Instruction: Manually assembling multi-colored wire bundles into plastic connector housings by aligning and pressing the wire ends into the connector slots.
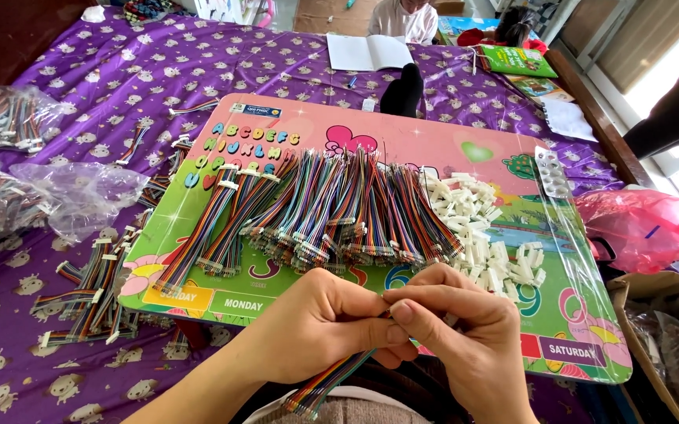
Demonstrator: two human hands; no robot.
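Holding: left hand (320, 322) pinched around a multicoloured ribbon cable (325, 385), whose free end trails toward 7 o'clock, down to the lap.
Pinching: right hand (461, 330) closed fingertip to fingertip against the left, at the cable's upper end; whatever sits between the fingertips too hidden to tell.
Place of the cable: at 6 o'clock in the view, just below the near edge of the colourful lap table (465, 149), touching both hands.
Done, as a judgement: large row of finished-looking cable bundles (316, 212) lying across the table's middle, white plugs at their near ends; too many to count, dozens at least.
Also done, perhaps: more plugged cables (88, 294) heaped on the purple bedsheet (119, 71) at 9 o'clock of the table.
Left, as a judgement: pile of loose white connector housings (485, 235) at 3 o'clock of the bundles, several dozen, uncounted.
Bags: two clear bags at 9 to 10 o'clock, one full of cables (5, 118), one crumpled (80, 192); one pink bag (642, 228) at 3 o'clock.
Hands at work: two, both the wearer's.
Others: two people at 12 o'clock, beside an open notebook (367, 51).
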